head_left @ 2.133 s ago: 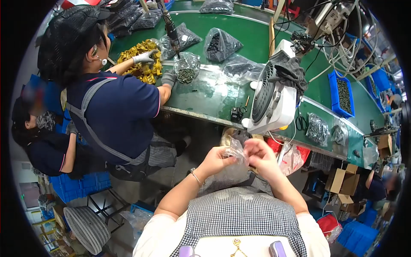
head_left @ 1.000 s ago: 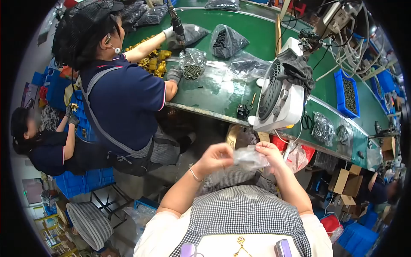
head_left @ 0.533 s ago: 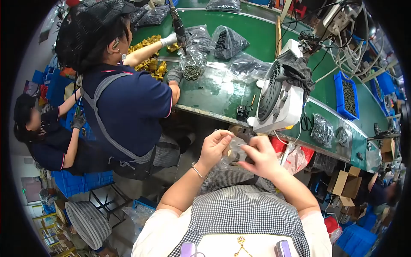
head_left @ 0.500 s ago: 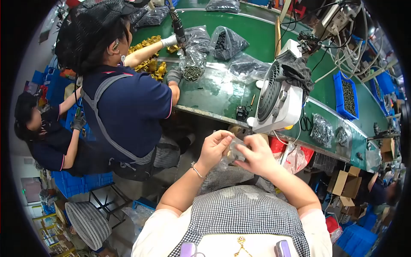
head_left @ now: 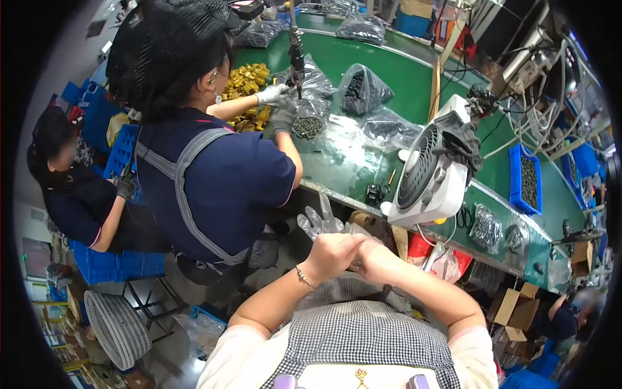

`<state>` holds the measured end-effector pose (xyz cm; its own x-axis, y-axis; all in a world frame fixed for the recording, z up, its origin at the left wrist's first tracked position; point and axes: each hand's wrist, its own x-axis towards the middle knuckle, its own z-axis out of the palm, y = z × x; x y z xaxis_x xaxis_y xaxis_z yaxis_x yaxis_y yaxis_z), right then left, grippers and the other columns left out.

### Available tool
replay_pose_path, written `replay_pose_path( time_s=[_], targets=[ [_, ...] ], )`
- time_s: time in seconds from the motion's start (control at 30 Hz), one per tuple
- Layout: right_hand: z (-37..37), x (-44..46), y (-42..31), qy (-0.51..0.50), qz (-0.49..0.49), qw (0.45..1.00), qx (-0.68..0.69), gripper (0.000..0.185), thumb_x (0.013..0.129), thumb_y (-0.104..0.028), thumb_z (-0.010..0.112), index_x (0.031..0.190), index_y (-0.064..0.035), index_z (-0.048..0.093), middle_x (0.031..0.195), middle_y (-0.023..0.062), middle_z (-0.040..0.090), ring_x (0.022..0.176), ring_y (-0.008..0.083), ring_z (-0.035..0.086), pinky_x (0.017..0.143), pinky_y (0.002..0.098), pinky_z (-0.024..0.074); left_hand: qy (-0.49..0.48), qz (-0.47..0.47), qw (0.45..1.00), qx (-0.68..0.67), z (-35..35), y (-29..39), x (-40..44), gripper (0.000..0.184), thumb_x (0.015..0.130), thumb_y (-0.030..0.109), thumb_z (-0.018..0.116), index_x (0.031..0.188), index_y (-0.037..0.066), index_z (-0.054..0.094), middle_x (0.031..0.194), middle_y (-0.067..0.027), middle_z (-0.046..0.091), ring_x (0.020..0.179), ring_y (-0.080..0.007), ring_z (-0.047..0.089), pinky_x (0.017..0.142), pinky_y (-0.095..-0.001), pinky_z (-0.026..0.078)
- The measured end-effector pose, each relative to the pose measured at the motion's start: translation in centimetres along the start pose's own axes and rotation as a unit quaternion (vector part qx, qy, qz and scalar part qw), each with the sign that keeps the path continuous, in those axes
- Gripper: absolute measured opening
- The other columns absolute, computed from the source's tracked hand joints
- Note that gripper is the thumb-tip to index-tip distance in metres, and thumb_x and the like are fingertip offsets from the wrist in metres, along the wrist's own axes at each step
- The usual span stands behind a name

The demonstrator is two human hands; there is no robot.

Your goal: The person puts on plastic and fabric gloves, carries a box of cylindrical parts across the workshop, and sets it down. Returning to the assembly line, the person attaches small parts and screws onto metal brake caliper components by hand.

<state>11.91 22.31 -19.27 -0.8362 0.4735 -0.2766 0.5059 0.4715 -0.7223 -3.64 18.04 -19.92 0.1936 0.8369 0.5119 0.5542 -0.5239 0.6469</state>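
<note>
A thin clear plastic glove (head_left: 321, 219) spreads out beyond my hands, its empty-looking fingers pointing up and left. My left hand (head_left: 332, 257) is closed at the glove's near end, with its fingers bent round the plastic. Pressed up against it, my right hand (head_left: 376, 258) is also closed; what its fingers pinch is hidden between the two hands. Both hands are held in front of the checked apron (head_left: 369, 324), below the edge of the green table (head_left: 317, 185).
A white fan (head_left: 431, 188) stands at the table edge. A co-worker (head_left: 214, 175) at the left works beside yellow parts (head_left: 249, 81) and a bag of screws (head_left: 309, 123). Blue bin (head_left: 525, 178) at right. Another person (head_left: 78, 188) is far left.
The crumpled plastic has opened out into a glove shape. My hands have come together and moved slightly lower. The co-worker's gloved hands have drawn together near the hanging tool.
</note>
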Motion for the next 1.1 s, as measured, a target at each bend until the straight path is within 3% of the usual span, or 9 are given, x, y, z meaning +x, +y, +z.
replay_pose_path(
  time_s=[0.07, 0.1, 0.23, 0.33, 0.4, 0.43, 0.73, 0.9, 1.1],
  targets=[
    [1.6, -0.2, 2.5, 0.155, 0.011, 0.958, 0.243, 0.038, 0.064, 0.009, 0.05, 0.102, 0.0045, 0.051, 0.099, 0.0134, 0.06, 0.094, 0.0251, 0.059, 0.08, 0.0322, 0.0473, 0.058, -0.004, 0.998, -0.014, 0.2, 0.3, -0.1, 0.016, 0.076, 0.003, 0.063, 0.092, 0.003, 0.062, 0.065, -0.0108, 0.061, 0.053, -0.0242, 0.06, 0.048, -0.0317, 0.047],
    [1.1, 0.1, 2.0, 0.167, -0.009, 0.858, 0.485, 0.046, 0.068, 0.014, 0.047, 0.112, 0.0032, 0.044, 0.107, 0.0121, 0.056, 0.101, 0.0194, 0.055, 0.087, 0.0279, 0.0425, 0.067, -0.003, 0.998, -0.01, 0.4, 0.8, 0.0, 0.017, 0.074, 0.001, 0.064, 0.091, 0.002, 0.061, 0.063, -0.0103, 0.059, 0.052, -0.0241, 0.059, 0.046, -0.0317, 0.046],
    [-0.8, 0.8, 0.5, 0.252, -0.049, 0.558, 0.789, 0.042, 0.068, 0.014, 0.05, 0.107, -0.0013, 0.048, 0.11, 0.0104, 0.055, 0.1, 0.0218, 0.055, 0.092, 0.0356, 0.0446, 0.063, 0.036, 0.997, -0.029, 2.0, 2.4, 0.2, 0.016, 0.073, 0.001, 0.065, 0.088, 0.001, 0.06, 0.06, -0.0088, 0.057, 0.049, -0.0231, 0.057, 0.045, -0.0315, 0.045],
    [0.0, 1.4, 1.3, 0.259, 0.018, 0.714, 0.65, 0.036, 0.074, 0.006, 0.055, 0.11, 0.0, 0.049, 0.111, 0.0096, 0.053, 0.1, 0.017, 0.053, 0.091, 0.0311, 0.0431, 0.055, 0.053, 0.997, -0.021, 2.1, 3.3, 1.5, 0.016, 0.072, 0.001, 0.065, 0.088, 0.001, 0.06, 0.059, -0.0072, 0.056, 0.05, -0.0219, 0.056, 0.045, -0.0312, 0.044],
    [1.4, 1.6, 2.8, 0.291, -0.148, 0.889, 0.322, 0.033, 0.083, -0.01, 0.055, 0.114, -0.0017, 0.049, 0.108, 0.0062, 0.054, 0.104, 0.0191, 0.052, 0.09, 0.0311, 0.0426, 0.073, 0.087, 0.993, -0.027, 2.7, 3.0, 2.1, 0.02, 0.071, 0.003, 0.064, 0.09, 0.001, 0.062, 0.06, -0.0057, 0.055, 0.05, -0.0201, 0.055, 0.046, -0.0312, 0.044],
    [1.1, 2.4, 3.8, 0.18, -0.038, 0.925, 0.332, 0.033, 0.084, -0.012, 0.054, 0.116, -0.0016, 0.049, 0.11, 0.0074, 0.054, 0.106, 0.0202, 0.051, 0.092, 0.0316, 0.0414, 0.06, 0.094, 0.994, -0.018, 2.7, 3.0, 2.3, 0.021, 0.07, 0.003, 0.064, 0.091, 0.001, 0.062, 0.059, -0.0053, 0.055, 0.05, -0.0197, 0.055, 0.046, -0.0311, 0.044],
    [-2.6, -0.4, 0.4, 0.228, -0.108, 0.641, 0.725, 0.041, 0.092, -0.034, 0.048, 0.119, -0.0032, 0.051, 0.133, 0.0139, 0.044, 0.125, 0.0267, 0.04, 0.103, 0.0419, 0.0314, 0.048, 0.111, 0.991, -0.062, 3.2, 3.9, 1.2, 0.025, 0.069, 0.004, 0.068, 0.092, 0.003, 0.057, 0.06, -0.0051, 0.054, 0.046, -0.0197, 0.053, 0.043, -0.0299, 0.042],
    [-3.9, -0.7, 0.1, 0.165, -0.159, 0.528, 0.818, 0.052, 0.092, -0.046, 0.042, 0.13, -0.0126, 0.045, 0.143, 0.0119, 0.031, 0.133, 0.03, 0.028, 0.102, 0.0432, 0.0315, 0.056, -0.187, 0.981, 0.005, 3.9, 2.6, 0.3, 0.024, 0.074, 0.009, 0.068, 0.09, 0.004, 0.051, 0.066, -0.007, 0.053, 0.055, -0.0252, 0.057, 0.05, -0.0339, 0.046],
    [-3.6, -0.2, -1.2, 0.126, -0.207, 0.432, 0.869, 0.055, 0.09, -0.044, 0.045, 0.138, -0.0193, 0.033, 0.147, 0.0095, 0.023, 0.135, 0.0355, 0.02, 0.105, 0.0494, 0.03, 0.011, -0.16, 0.975, -0.153, 5.2, 0.4, 0.1, 0.027, 0.079, 0.02, 0.066, 0.091, -0.003, 0.058, 0.075, -0.0147, 0.059, 0.067, -0.029, 0.061, 0.059, -0.0349, 0.049]
  ],
)
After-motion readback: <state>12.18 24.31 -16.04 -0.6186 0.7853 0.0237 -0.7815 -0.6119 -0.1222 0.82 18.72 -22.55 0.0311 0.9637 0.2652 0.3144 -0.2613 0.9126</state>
